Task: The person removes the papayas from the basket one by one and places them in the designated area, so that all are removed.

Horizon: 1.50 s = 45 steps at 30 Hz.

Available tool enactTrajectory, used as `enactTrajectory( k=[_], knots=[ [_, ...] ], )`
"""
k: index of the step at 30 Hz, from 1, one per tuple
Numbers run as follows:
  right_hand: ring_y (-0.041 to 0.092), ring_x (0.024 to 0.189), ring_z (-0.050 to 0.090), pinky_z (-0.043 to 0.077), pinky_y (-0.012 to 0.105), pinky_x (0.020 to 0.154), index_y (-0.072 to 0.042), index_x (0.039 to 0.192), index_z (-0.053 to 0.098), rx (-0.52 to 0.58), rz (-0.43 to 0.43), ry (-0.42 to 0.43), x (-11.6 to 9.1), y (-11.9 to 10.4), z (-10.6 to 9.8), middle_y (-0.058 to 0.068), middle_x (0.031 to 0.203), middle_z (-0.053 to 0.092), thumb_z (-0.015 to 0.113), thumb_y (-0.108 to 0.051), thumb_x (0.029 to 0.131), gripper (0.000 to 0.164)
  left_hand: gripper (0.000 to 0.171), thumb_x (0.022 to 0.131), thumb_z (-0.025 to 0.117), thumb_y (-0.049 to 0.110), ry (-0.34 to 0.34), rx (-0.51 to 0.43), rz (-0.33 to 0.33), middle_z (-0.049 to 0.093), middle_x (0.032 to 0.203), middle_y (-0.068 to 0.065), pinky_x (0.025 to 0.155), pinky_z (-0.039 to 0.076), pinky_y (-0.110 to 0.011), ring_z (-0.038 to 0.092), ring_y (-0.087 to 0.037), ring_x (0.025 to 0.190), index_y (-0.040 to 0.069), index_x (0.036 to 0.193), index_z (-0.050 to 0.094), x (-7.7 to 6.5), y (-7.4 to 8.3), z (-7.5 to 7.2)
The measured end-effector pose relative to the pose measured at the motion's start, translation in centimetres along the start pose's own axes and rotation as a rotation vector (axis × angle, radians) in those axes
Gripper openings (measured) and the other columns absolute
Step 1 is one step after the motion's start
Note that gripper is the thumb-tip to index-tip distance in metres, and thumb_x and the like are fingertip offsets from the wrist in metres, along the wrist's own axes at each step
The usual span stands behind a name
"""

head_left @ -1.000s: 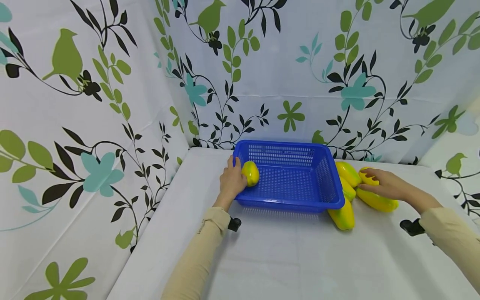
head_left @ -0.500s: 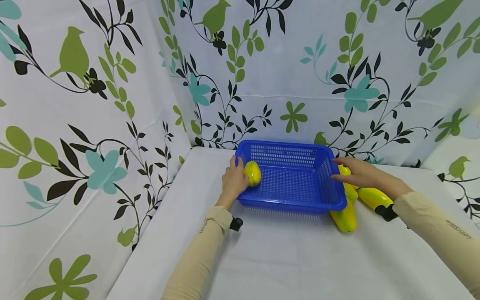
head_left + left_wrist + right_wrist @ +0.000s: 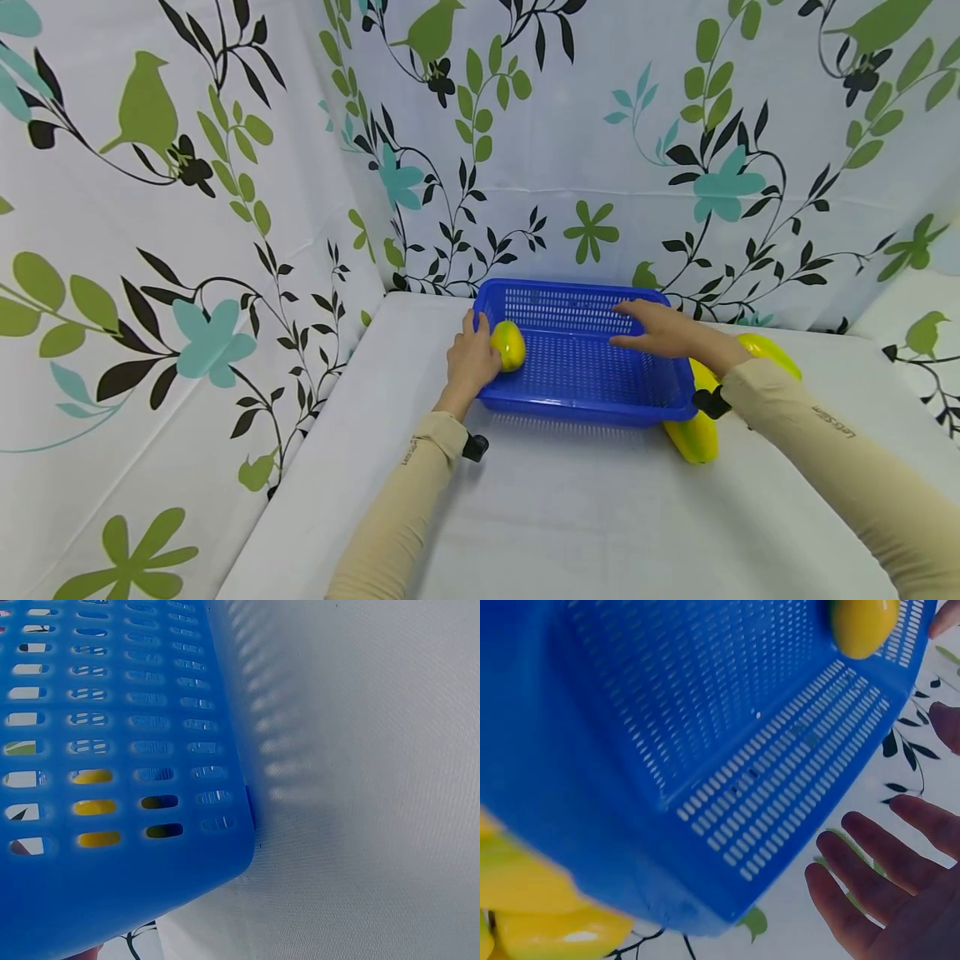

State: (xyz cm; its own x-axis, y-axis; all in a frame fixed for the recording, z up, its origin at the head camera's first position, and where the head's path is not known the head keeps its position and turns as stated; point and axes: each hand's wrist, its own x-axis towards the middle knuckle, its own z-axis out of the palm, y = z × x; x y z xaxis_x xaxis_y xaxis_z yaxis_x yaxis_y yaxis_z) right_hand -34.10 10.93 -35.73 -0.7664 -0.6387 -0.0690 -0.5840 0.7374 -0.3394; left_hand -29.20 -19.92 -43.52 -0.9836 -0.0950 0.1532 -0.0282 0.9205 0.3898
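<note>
A blue plastic basket (image 3: 585, 410) with slotted walls stands on the white table. Inside its left end lies one glossy yellow-green, mango-like fruit (image 3: 510, 346), which also shows in the right wrist view as a yellow fruit (image 3: 864, 626). My left hand (image 3: 471, 362) holds the basket's left rim, close beside that fruit; in the left wrist view the basket wall (image 3: 150, 885) hides most of the hand. Over the basket's right part hovers my right hand (image 3: 656, 329), fingers spread and holding nothing. The right wrist view shows its extended fingers (image 3: 847, 900).
Against the basket's right side lie several more yellow-green fruits (image 3: 692, 437), partly covered by the right forearm. Another yellow fruit (image 3: 772, 354) shows behind that forearm. Patterned cloth (image 3: 585, 150) hangs behind and to the left of the table (image 3: 540, 517).
My right hand has moved left, from the fruits on the right to above the basket, carrying nothing. The left hand stays at the rim, and the fruit inside stays put.
</note>
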Motion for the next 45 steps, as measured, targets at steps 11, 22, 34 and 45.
enactTrajectory(
  k=[11,22,34,45],
  knots=[
    [0.044,0.136,0.039,0.032,0.06,0.108,0.0,0.145,0.045,0.012,-0.022,-0.056,3.1,-2.1,2.8,0.024,0.146,0.045,0.062,-0.038,0.095,0.065,0.068,0.091,0.06,0.017,0.002,0.012,-0.005,0.025,0.158,-0.02,0.081,0.053,-0.05,0.059,-0.038,0.103,0.001,0.152,0.034,0.1,0.0,0.2],
    [0.043,0.141,0.032,0.027,0.057,0.112,-0.001,0.146,0.044,0.014,-0.035,-0.114,6.8,-5.2,3.9,0.022,0.149,0.044,0.062,-0.037,0.095,0.065,0.068,0.091,0.061,0.016,0.011,0.005,0.003,0.026,0.157,-0.021,0.081,0.054,-0.051,0.059,-0.039,0.102,0.0,0.151,0.035,0.1,-0.1,0.0],
    [0.04,0.141,0.033,0.029,0.055,0.112,0.0,0.147,0.041,-0.013,-0.053,-0.17,10.6,-8.8,5.0,0.022,0.15,0.041,0.062,-0.035,0.095,0.066,0.069,0.092,0.062,0.018,-0.005,0.021,-0.004,0.026,0.158,-0.02,0.082,0.054,-0.051,0.059,-0.039,0.105,0.001,0.152,0.033,0.1,-0.2,-0.1],
    [0.037,0.137,0.041,0.036,0.053,0.109,-0.001,0.146,0.043,0.01,-0.037,-0.216,12.6,-9.9,6.6,0.018,0.144,0.05,0.064,-0.037,0.094,0.067,0.069,0.091,0.061,0.017,-0.003,0.027,0.007,0.026,0.158,-0.019,0.08,0.054,-0.05,0.059,-0.038,0.105,0.001,0.152,0.034,0.1,-0.2,0.0]
  ],
)
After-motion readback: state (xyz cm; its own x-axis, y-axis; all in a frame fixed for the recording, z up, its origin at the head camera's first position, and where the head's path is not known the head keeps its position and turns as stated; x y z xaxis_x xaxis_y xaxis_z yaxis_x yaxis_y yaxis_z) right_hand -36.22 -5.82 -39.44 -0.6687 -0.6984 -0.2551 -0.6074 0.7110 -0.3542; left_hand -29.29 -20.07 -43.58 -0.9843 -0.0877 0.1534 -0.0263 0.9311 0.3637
